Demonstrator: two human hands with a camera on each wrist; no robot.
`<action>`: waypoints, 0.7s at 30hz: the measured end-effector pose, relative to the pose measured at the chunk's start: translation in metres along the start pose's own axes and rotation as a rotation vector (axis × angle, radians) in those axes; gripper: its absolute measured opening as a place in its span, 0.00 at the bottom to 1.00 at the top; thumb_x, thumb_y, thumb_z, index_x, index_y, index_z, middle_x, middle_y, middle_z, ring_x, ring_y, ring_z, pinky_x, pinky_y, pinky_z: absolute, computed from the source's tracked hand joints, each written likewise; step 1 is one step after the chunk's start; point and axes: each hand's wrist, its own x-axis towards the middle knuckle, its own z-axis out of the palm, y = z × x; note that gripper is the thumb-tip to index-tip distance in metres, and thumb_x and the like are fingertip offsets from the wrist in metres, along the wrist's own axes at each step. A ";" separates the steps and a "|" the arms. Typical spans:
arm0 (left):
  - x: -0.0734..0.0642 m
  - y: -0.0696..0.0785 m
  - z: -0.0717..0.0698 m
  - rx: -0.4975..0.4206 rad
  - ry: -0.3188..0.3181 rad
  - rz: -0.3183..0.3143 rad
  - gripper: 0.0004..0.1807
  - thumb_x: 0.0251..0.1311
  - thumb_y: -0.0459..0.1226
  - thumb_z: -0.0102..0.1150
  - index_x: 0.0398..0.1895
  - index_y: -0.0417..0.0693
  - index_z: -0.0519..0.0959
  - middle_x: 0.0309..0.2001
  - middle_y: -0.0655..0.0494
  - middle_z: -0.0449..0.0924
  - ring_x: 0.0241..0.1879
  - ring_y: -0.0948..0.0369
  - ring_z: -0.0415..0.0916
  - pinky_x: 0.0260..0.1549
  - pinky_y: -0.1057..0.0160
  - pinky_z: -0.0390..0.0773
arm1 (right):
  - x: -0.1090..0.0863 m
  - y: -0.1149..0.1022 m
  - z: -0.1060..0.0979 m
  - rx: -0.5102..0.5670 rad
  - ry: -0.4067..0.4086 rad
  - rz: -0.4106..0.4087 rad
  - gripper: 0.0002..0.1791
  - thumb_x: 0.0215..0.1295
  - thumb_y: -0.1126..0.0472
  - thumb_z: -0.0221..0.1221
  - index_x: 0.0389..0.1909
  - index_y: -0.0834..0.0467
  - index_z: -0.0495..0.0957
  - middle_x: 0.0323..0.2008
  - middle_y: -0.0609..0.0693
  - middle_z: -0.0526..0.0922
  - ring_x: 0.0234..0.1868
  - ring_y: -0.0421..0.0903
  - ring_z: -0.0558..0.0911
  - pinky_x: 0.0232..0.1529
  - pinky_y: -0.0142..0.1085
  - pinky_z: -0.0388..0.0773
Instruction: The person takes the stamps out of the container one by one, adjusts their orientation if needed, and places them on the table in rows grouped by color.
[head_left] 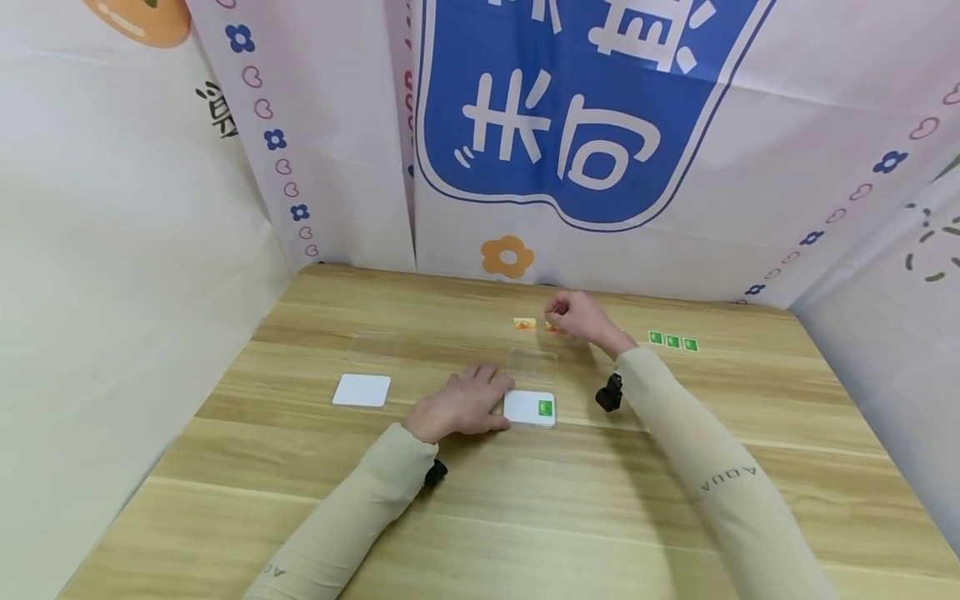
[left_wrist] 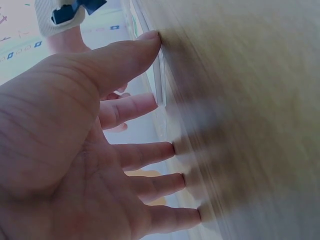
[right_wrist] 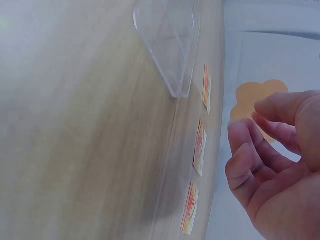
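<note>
My left hand (head_left: 467,402) rests on the table with its fingers spread. Its thumb and index finger touch the left edge of a white rectangle in a clear case (head_left: 521,407), and its other fingertips press the wood. On that case's right half lies a small green card (head_left: 545,407). My right hand (head_left: 581,317) hovers over a row of small orange cards (head_left: 524,323), fingers loosely bent and nothing visible between them. In the right wrist view three orange cards (right_wrist: 199,147) lie beside this hand (right_wrist: 280,160); in the head view it partly covers the row.
A clear plastic lid (head_left: 532,365) lies just behind the case. Farther left are a second white rectangle (head_left: 362,390) and another clear lid (head_left: 375,344). Three green cards (head_left: 672,342) lie right of my right hand. A printed curtain (head_left: 360,150) borders the table's back edge.
</note>
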 end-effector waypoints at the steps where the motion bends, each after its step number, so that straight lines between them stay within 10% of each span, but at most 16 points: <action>1: 0.000 0.000 0.000 -0.001 0.000 0.000 0.33 0.64 0.53 0.59 0.69 0.55 0.65 0.73 0.43 0.58 0.74 0.42 0.52 0.65 0.33 0.59 | -0.002 -0.001 0.000 0.004 -0.003 0.003 0.09 0.70 0.60 0.56 0.44 0.61 0.80 0.37 0.56 0.82 0.31 0.48 0.81 0.27 0.33 0.77; 21: 0.002 0.000 0.000 -0.012 -0.005 -0.005 0.33 0.64 0.53 0.60 0.69 0.55 0.66 0.73 0.44 0.57 0.74 0.42 0.52 0.65 0.33 0.60 | -0.025 -0.003 0.005 -0.025 0.015 -0.055 0.08 0.68 0.60 0.57 0.41 0.60 0.80 0.35 0.54 0.82 0.30 0.45 0.79 0.30 0.33 0.76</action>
